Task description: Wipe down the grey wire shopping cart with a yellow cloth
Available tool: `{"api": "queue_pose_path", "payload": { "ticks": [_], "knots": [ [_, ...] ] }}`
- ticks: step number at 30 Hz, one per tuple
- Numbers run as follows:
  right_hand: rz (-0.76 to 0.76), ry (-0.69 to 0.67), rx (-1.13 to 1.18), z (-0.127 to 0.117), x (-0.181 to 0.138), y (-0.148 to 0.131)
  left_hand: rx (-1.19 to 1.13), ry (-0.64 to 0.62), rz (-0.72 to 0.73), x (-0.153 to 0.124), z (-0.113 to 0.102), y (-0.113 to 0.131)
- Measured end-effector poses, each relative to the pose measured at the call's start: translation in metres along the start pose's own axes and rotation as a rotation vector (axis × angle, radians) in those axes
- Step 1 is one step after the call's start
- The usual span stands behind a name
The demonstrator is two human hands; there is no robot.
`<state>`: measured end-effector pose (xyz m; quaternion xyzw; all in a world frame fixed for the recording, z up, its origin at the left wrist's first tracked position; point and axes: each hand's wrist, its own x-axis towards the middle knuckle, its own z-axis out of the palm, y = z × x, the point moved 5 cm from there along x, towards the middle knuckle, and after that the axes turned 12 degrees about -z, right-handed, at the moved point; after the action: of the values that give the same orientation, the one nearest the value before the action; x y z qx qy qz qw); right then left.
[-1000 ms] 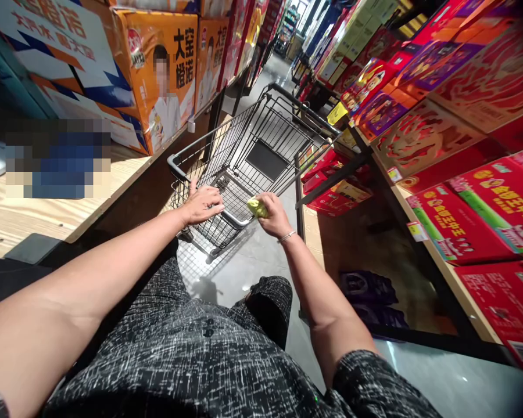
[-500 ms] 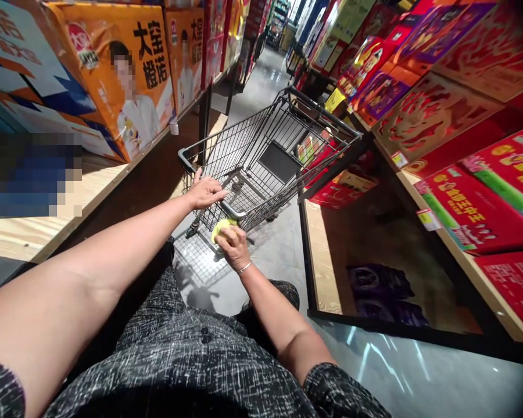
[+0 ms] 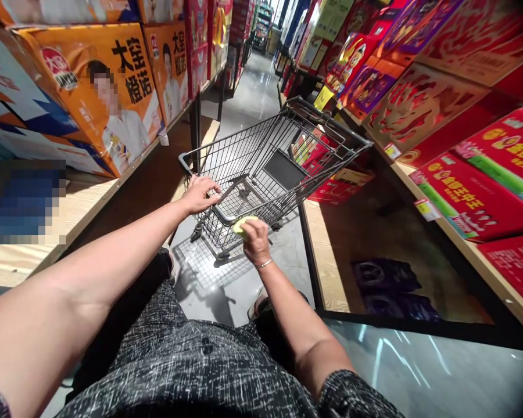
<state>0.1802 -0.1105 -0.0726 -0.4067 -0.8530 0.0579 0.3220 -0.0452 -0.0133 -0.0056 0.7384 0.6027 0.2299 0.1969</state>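
Note:
A black wire shopping cart (image 3: 261, 139) stands in front of me, its basket holding nothing that I can see. My left hand (image 3: 200, 194) grips the rim at the near left corner, fingers bent over it. In my right hand (image 3: 257, 239) is a yellow-green cloth (image 3: 244, 225), bunched under the fingers and partly hidden by them. That hand is close to the cart's near right corner; whether the cloth touches the wire I cannot tell.
Orange drink cartons (image 3: 91, 98) fill the left shelf. Red boxes (image 3: 457, 194) and a gold-and-red carton (image 3: 422, 110) line the right shelf. Purple packs (image 3: 387, 284) lie on its lower level. A grey-floored aisle (image 3: 257, 81) runs ahead between the shelves.
My right hand has moved right and slightly up with the cloth, away from the front wire below the rim. The left hand stays on the cart's rim. The view has shifted slightly.

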Motion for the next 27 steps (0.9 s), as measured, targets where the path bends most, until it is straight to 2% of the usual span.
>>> {"api": "queue_pose_path", "payload": {
  "ticks": [2, 4, 7, 12, 14, 17, 19, 23, 27],
  "knots": [
    [0.047, 0.173, -0.065, -0.027, 0.015, 0.002, 0.015, -0.01, 0.064, -0.013, 0.002, 0.018],
    [0.08, 0.215, -0.076, -0.033, 0.024, 0.0, 0.001, -0.086, 0.133, -0.029, 0.009, 0.036],
    [0.119, 0.171, -0.04, -0.008, 0.023, -0.004, -0.011, -0.157, 0.156, -0.052, 0.021, 0.047],
    [0.246, 0.223, -0.048, 0.04, -0.002, -0.008, -0.016, -0.106, 0.202, -0.063, 0.027, 0.043],
    [0.28, 0.129, -0.007, 0.057, -0.015, -0.011, -0.02, -0.094, 0.204, -0.061, 0.027, 0.038],
    [0.358, -0.111, 0.061, 0.081, -0.034, -0.016, -0.026, -0.091, 0.206, -0.058, 0.026, 0.033],
    [0.387, -0.189, 0.08, 0.088, -0.041, -0.019, -0.027, -0.092, 0.2, -0.056, 0.025, 0.03],
    [0.406, -0.178, 0.067, 0.085, -0.032, -0.02, -0.012, -0.105, 0.194, -0.053, 0.022, 0.024],
    [0.397, -0.108, 0.033, 0.055, -0.006, -0.013, -0.005, -0.133, 0.191, -0.051, 0.017, 0.022]
  ]
}}
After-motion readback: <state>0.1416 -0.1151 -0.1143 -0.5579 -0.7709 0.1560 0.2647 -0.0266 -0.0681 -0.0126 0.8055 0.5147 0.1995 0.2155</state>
